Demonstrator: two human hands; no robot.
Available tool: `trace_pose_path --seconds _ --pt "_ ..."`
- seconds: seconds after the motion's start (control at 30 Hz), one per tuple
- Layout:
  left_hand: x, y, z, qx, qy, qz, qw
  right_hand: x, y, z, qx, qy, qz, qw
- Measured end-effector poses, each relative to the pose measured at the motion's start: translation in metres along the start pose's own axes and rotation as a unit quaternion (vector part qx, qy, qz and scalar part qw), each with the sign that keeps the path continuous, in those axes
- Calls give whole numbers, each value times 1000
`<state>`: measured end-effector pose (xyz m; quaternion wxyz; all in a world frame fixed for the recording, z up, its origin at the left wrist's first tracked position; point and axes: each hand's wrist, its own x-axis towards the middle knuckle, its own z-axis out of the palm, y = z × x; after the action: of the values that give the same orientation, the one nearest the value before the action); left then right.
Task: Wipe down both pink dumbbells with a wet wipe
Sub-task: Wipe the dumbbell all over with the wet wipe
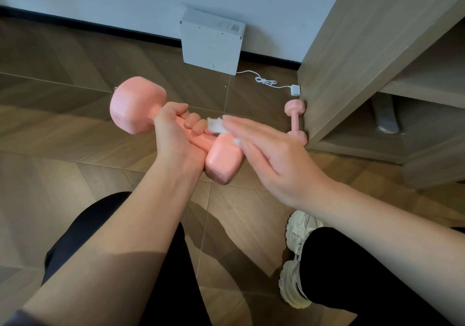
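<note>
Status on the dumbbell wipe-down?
Left hand grips dumbbell handle. Right hand presses wipe on it, fingers flat. Second dumbbell on floor, untouched. Nothing blocking.

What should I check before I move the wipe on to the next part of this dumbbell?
1. Grip: left hand holds the lifted dumbbell by its handle: ok.
2. Cloth: wipe sits under the right hand, fingers flat: ok.
3. Near end wiped all round: cannot tell.
4. Handle free for wiping: not ok, left hand covers it.
5. Next: other dumbbell beside the cabinet, nothing on it: ok.
</note>
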<state>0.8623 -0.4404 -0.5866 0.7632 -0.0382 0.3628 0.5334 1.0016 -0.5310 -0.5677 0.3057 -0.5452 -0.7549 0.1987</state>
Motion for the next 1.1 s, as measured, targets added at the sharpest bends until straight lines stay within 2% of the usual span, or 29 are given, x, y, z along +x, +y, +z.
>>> trace_pose_path --seconds 0.07,0.1,0.23,0.4,0.5,0.57,0.63,0.73,0.8,0.83,0.93,1.1 --pt "-1 0 1 13 -9 11 1000 3 0 0 58 21 68 996" --pt "-1 0 1 13 -14 12 1000 4 -2 0 67 26 75 995" --pt "1 3 1 -18 -27 -1 999 -1 -6 3 35 19 -18 999" --pt "-3 -1 3 0 -68 16 998 6 -3 -1 163 28 148 975" --pt "-3 0 4 -22 -88 16 996 3 0 1 201 -29 165 965" --pt "-3 0 3 -41 -85 4 995 -1 0 6 154 -41 136 978" --pt "-1 -1 4 -54 -65 -8 996 -3 -4 9 102 -1 99 990" --pt "4 -5 5 -13 -4 -6 1000 1 -5 7 -14 25 -20 999" --pt "7 -6 2 18 45 -25 999 2 -5 7 -140 -7 -106 984" --pt "8 -7 -1 21 69 -38 997 2 -5 7 -179 -25 -118 976" --pt "9 -2 -6 4 81 -18 997 -1 -8 4 -189 -56 -104 975" --pt "8 9 0 -19 -12 16 1000 3 -8 -3 -25 -15 25 999"
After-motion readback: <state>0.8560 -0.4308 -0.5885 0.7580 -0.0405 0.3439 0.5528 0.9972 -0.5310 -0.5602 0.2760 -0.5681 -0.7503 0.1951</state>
